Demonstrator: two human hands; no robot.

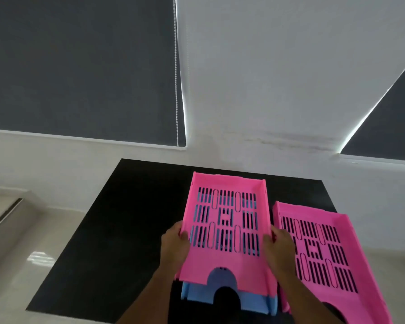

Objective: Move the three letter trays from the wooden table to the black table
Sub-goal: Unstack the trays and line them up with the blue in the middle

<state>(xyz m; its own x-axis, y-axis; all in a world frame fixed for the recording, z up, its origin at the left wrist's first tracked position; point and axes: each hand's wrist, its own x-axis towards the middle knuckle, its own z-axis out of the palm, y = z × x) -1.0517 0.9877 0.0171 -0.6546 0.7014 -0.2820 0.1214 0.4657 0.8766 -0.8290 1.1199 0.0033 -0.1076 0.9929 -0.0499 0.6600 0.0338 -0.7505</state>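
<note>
A pink slotted letter tray (227, 265) is stacked over a blue letter tray (250, 302) above the black table (117, 230). My left hand (175, 244) grips the pink tray's left wall and my right hand (279, 247) grips its right wall. The blue tray shows below the pink one's front notch and through its slots. A second pink letter tray (332, 260) lies flat on the black table just to the right, close beside my right hand. The wooden table is out of view.
The black table stands against a white wall with dark roller blinds (80, 66) on the left and on the far right. Pale shiny floor (14, 265) lies to the left of the table, with a low step at the far left.
</note>
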